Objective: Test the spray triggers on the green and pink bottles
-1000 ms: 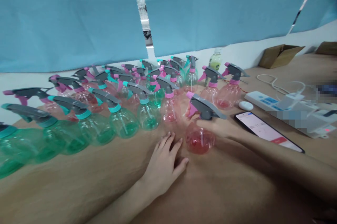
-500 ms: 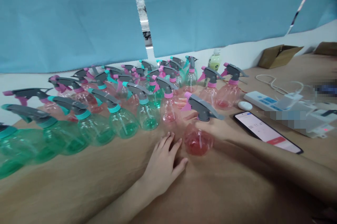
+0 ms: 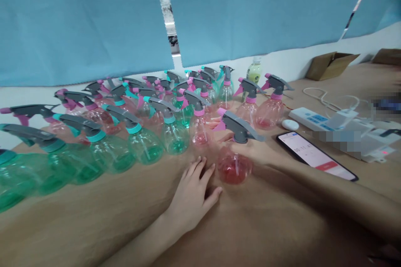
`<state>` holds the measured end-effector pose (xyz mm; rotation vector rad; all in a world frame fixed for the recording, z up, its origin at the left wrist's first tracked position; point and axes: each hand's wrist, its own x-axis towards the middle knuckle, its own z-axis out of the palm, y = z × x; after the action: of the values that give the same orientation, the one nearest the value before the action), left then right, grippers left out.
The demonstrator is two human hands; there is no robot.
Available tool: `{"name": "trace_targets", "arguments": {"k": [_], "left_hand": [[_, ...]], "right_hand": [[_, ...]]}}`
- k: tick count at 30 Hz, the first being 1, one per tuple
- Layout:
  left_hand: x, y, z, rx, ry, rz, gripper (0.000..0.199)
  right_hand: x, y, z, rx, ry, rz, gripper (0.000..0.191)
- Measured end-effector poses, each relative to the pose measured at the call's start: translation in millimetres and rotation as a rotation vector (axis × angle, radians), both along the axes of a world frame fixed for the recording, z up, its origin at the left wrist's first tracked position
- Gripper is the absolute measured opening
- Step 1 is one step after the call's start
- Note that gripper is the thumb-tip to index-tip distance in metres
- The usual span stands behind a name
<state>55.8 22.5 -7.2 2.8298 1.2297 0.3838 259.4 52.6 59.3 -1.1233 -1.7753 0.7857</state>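
My left hand lies flat on the brown table, fingers spread, nothing in it. Just right of its fingertips stands a pink spray bottle with a grey and pink head and some red-looking bottom. Behind that bottle is my right hand, its fingers stretched out toward a second pink bottle; the front bottle hides part of the hand. Beside the left fingertips, a green bottle with a teal collar begins a row of green bottles running to the left edge.
Several more pink and green sprayers crowd behind the front row. To the right lie a phone, a white oval case and a power strip with cables. A drink bottle and an open cardboard box stand behind.
The whole view has shifted very slightly. Both hands and the bottles keep the same places relative to one another.
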Motion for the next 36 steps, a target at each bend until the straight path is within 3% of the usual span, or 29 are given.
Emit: {"name": "trace_targets", "arguments": {"k": [8, 19, 26, 36], "left_hand": [[0, 0, 0.3, 0.0, 0.004, -0.003, 0.048], [0, 0, -0.4, -0.004, 0.007, 0.0, 0.048], [-1, 0, -1.2, -0.002, 0.006, 0.0, 0.048], [0, 1, -0.3, -0.01, 0.02, 0.003, 0.049]], "right_hand": [[-1, -2, 2.0, -0.016, 0.003, -0.015, 0.016], [0, 1, -1.5, -0.007, 0.027, -0.005, 0.021], [0, 0, -2.1, -0.016, 0.004, -0.006, 0.014], [-3, -3, 13.6, 0.071, -0.01, -0.022, 0.014]]}}
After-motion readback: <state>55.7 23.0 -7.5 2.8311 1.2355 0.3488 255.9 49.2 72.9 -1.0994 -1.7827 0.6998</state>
